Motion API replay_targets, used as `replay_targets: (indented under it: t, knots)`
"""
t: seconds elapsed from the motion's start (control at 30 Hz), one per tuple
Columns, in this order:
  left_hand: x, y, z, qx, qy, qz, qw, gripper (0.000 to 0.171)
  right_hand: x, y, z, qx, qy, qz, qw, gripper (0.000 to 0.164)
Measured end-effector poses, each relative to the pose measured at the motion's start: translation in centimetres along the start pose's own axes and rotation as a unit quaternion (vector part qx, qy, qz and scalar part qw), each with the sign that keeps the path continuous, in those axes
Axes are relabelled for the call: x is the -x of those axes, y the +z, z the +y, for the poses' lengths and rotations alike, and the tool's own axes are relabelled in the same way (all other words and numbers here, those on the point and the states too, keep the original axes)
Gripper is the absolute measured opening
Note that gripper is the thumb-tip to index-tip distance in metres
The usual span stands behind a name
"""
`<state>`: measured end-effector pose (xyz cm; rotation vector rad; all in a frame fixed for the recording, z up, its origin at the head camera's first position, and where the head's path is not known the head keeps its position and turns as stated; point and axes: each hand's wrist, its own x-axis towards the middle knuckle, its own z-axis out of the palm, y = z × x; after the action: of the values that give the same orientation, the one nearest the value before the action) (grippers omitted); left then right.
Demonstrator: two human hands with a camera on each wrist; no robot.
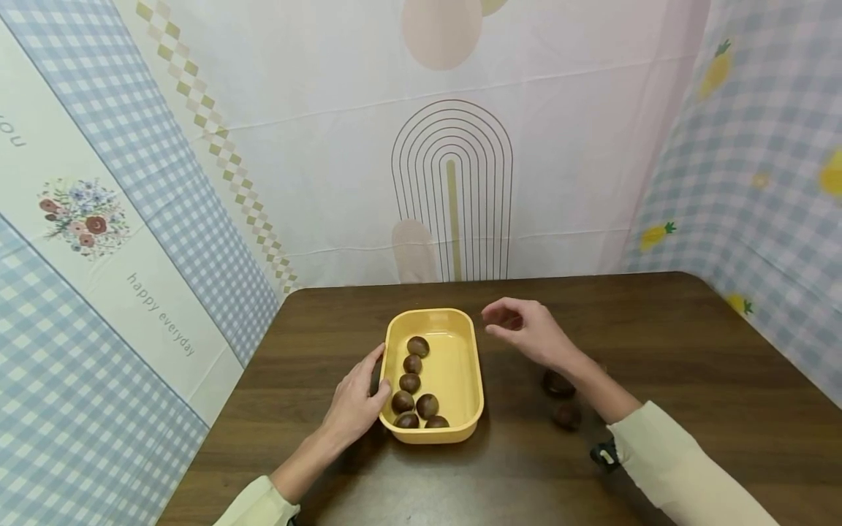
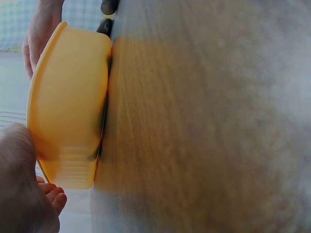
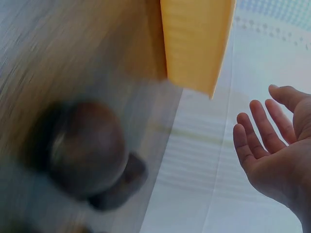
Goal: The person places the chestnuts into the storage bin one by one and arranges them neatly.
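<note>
A yellow rectangular tray (image 1: 463,365) stands on the table, with several brown chestnuts (image 1: 427,406) lying along its left side and near end. My left hand (image 1: 354,400) grips the tray's left wall, thumb over the rim and fingers on the outside. In the left wrist view that hand (image 2: 22,179) is at the tray's outer wall (image 2: 73,92). My right hand (image 1: 529,332) hovers right of the tray's far end, its fingers loosely bent and nothing in them. The right wrist view shows the palm and spread fingers of that hand (image 3: 279,145). More chestnuts (image 1: 566,416) lie under the right forearm, which partly hides them.
The dark wooden table (image 1: 316,314) ends at a white patterned cloth (image 1: 342,183) behind. Blue checked cloths hang at the left (image 1: 224,292) and right (image 1: 756,219). In the right wrist view, large blurred chestnuts (image 3: 92,145) sit close to the camera.
</note>
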<state>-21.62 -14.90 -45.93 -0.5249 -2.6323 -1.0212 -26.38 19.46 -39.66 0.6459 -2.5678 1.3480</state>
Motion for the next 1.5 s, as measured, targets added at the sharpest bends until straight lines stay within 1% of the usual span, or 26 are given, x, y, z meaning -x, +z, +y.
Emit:
replay_targets:
  t: [0.1,0.2,0.33,0.57,0.7,0.8,1.0,1.23,1.5]
  knots:
    - [0.0,0.0,0.0,-0.001,-0.002,-0.001,1.0,0.064,0.6,-1.3,0.9,0.003,0.014,0.013,1.0,0.02]
    - [0.1,0.0,0.0,-0.001,-0.003,-0.002,1.0,0.064,1.3,-2.3,1.8,0.015,0.024,0.017,0.999,0.02]
    - [0.1,-0.1,0.0,0.0,-0.005,-0.002,1.0,0.065,2.6,-3.0,2.9,0.033,0.037,0.008,0.999,0.02]
    - [0.1,-0.1,0.1,0.001,-0.004,-0.004,1.0,0.065,4.8,-3.7,4.2,0.043,0.051,-0.016,0.998,0.022]
    - [0.1,-0.1,0.1,0.001,-0.005,-0.005,1.0,0.065,5.9,-3.8,4.6,0.045,0.069,-0.041,0.996,0.025]
    - [0.1,0.0,0.1,0.001,-0.005,-0.005,1.0,0.065,6.6,-3.8,4.9,0.045,0.076,-0.051,0.995,0.027]
    - [0.1,0.0,0.0,-0.001,-0.005,-0.006,1.0,0.065,7.8,-3.6,5.5,0.046,0.086,-0.059,0.993,0.029]
    - [0.1,0.0,0.0,-0.002,0.002,0.0,1.0,0.065,8.5,-3.5,5.8,0.051,0.092,-0.066,0.992,0.03]
    - [0.0,0.0,0.0,0.001,0.004,0.001,1.0,0.065,9.1,-3.3,5.8,0.075,0.086,-0.065,0.991,0.032]
